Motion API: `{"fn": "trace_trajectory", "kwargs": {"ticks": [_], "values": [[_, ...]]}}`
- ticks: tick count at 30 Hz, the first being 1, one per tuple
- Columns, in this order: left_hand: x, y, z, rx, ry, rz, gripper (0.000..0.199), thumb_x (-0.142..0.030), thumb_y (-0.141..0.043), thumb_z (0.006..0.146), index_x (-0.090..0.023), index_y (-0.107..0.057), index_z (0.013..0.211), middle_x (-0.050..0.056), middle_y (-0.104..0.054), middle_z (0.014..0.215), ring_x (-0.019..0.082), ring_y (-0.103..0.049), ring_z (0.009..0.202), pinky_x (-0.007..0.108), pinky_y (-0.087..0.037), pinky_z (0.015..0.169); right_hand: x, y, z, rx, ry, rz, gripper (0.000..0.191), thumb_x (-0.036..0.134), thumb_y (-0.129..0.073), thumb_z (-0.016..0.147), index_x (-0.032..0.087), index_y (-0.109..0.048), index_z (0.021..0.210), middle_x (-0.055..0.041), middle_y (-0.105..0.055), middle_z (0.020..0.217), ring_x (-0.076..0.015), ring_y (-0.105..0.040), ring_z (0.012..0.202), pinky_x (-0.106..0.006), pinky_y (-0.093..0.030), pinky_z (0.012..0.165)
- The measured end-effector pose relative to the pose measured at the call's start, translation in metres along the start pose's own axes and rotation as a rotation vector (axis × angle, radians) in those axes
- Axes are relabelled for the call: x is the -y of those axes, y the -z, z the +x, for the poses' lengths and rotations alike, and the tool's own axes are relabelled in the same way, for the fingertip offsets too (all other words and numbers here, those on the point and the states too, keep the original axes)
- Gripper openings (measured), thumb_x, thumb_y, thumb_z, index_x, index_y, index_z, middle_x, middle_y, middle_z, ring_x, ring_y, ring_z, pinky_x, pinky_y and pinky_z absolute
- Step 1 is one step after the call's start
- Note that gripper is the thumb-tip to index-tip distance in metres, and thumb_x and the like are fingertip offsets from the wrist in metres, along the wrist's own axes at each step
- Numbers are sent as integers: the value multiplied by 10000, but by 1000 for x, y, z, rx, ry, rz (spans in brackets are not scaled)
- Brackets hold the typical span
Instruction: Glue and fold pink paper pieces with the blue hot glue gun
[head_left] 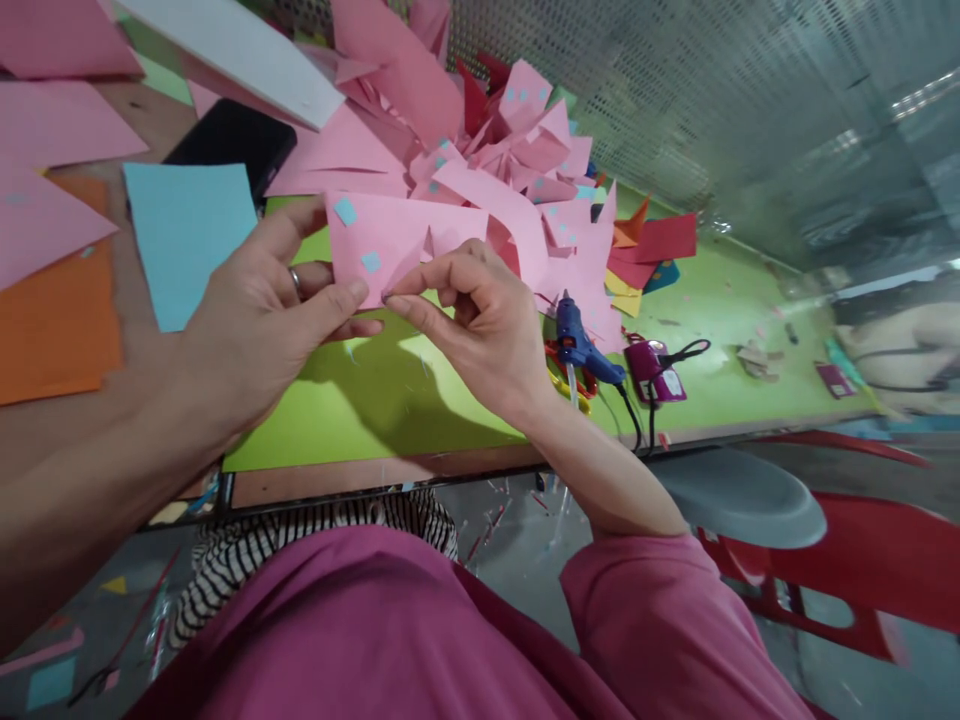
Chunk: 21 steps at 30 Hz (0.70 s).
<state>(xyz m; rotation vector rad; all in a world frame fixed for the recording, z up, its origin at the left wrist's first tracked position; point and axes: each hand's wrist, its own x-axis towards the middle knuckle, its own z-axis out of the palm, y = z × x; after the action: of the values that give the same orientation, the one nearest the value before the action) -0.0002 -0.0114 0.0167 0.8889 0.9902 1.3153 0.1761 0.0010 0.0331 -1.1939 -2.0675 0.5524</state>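
My left hand (262,310) and my right hand (480,320) both pinch the lower edge of a pink paper piece (390,235) dotted with small blue squares. I hold it just above the green sheet (390,400) on the table. The thumb and forefinger of each hand meet near the paper's bottom middle. A ring sits on one finger of my left hand. Behind the paper rises a pile of folded pink paper shapes (510,170) with the same blue squares.
A blue glue gun (581,345) lies right of my right hand, next to a magenta tool (656,370) with a black cord. A light-blue sheet (187,235), an orange sheet (56,320), a black phone (232,140) and red scraps (656,245) lie around. A grey stool (739,495) stands by the table edge.
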Motion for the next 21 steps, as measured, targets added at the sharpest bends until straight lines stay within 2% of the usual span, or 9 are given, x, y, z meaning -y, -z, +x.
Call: {"fn": "trace_trajectory", "kwargs": {"ticks": [4,10,16,21], "values": [[0,0,-1,24,-1,-7,449,-18,-709,781,-231,-645,1170,-92,-720,748,62,-667,654,154,-635,640,0,0,0,-7,5,-29,125,339,-690,928,224,-694,879,7,-508,782,-145,-545,797,-313,-493,800],[3,-2,3,33,29,-57,506,41,-664,724,-198,-610,1166,-110,-718,713,56,-668,595,153,-634,577,-7,-2,0,-58,95,-38,269,466,-676,926,201,-662,882,4,-542,802,-137,-541,767,-307,-502,741],[5,0,6,17,60,-119,475,13,-683,715,-175,-615,1147,-76,-738,726,65,-684,605,149,-630,567,-15,1,-8,-111,217,-109,210,389,-579,1004,221,-700,1035,11,-539,803,-133,-577,818,-320,-540,779],[6,2,7,5,67,-119,458,21,-679,736,-182,-618,1142,-64,-744,745,75,-697,630,158,-635,577,-23,7,-20,-189,418,-345,210,336,-556,1016,253,-723,1112,-18,-558,858,-143,-581,812,-301,-519,698]]}}
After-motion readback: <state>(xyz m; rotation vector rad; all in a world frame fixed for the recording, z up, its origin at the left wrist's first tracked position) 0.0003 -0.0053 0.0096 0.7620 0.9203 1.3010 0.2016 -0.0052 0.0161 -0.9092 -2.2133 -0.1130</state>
